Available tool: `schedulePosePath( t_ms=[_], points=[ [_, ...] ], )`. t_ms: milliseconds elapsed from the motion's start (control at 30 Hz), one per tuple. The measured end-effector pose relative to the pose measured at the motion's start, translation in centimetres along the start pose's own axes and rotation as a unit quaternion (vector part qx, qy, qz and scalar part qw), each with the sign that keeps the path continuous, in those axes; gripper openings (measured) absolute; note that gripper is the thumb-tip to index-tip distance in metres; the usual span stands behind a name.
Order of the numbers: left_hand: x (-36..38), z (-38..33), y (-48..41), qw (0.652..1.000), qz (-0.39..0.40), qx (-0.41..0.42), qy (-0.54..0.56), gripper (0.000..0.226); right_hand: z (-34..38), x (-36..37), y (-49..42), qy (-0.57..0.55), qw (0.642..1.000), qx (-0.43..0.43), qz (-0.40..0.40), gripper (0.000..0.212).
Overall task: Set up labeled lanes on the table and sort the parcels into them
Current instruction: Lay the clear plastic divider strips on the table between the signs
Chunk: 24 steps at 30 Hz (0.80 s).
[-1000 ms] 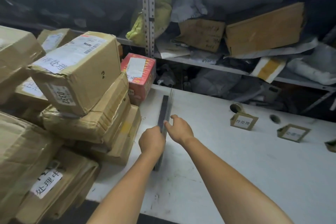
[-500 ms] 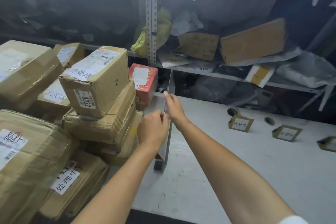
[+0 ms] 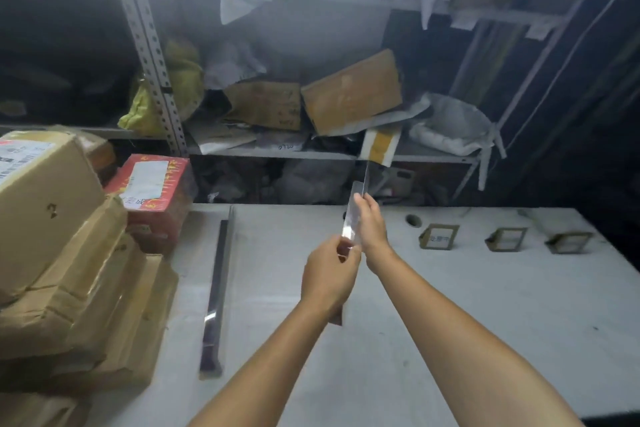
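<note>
Head view: a clear strip (image 3: 354, 215) is held edge-on above the middle of the worktop (image 3: 467, 322). Its long axis runs from near edge to far edge, with the far end tilted up. The left hand (image 3: 329, 282) has its fingers grasping the near part, the right hand (image 3: 373, 227) the far part. A second strip (image 3: 216, 295) lies flat and roughly parallel, beside the parcels (image 3: 69, 270) at the left edge. Three label stands (image 3: 439, 237) line the far edge

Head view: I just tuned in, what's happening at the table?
A person holds a clear strip edge-on over the table. The left hand grips its near part and the right hand pinches it farther up. A dark strip already lies on the table beside the parcels piled at the left. Three label stands sit along the far right. No parcel has been sorted yet.
</note>
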State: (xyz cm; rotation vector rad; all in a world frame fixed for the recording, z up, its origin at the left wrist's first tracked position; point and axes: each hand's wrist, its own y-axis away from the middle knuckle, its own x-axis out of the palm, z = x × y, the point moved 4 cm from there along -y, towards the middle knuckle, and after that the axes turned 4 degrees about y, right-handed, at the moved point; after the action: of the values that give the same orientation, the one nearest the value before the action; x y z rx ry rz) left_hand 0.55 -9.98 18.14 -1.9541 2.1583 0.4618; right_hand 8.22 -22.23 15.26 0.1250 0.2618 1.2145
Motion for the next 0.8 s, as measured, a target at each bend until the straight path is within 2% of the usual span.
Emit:
schedulePosePath(
  t_ms=[133,267,400,600,800],
  points=[
    [7.7,2.1,-0.2,0.974,0.144,-0.119,0.125,0.048,-2.6,-7.2,-2.5,0.000,0.999,0.015,-0.046,0.059],
    [13.3,4.2,-0.1,0.940,0.219,-0.213,0.153,0.078,-6.0,-11.9,-5.0,-0.004,0.997,0.048,-0.055,0.056],
    [17.6,4.7,-0.6,0.922,0.254,-0.237,0.169,0.059,-9.6,-14.7,-7.3,-0.011,0.996,0.075,-0.040,0.056],
    [22.3,6.0,-2.6,0.921,0.245,-0.268,0.140,0.062,-13.5,-16.3,-10.8,-0.009,0.995,0.100,0.002,0.057],
    [24.9,7.2,-4.0,0.917,0.247,-0.283,0.131,0.056,-15.9,-16.2,-13.1,0.015,0.993,0.108,0.054,0.057]
  ],
)
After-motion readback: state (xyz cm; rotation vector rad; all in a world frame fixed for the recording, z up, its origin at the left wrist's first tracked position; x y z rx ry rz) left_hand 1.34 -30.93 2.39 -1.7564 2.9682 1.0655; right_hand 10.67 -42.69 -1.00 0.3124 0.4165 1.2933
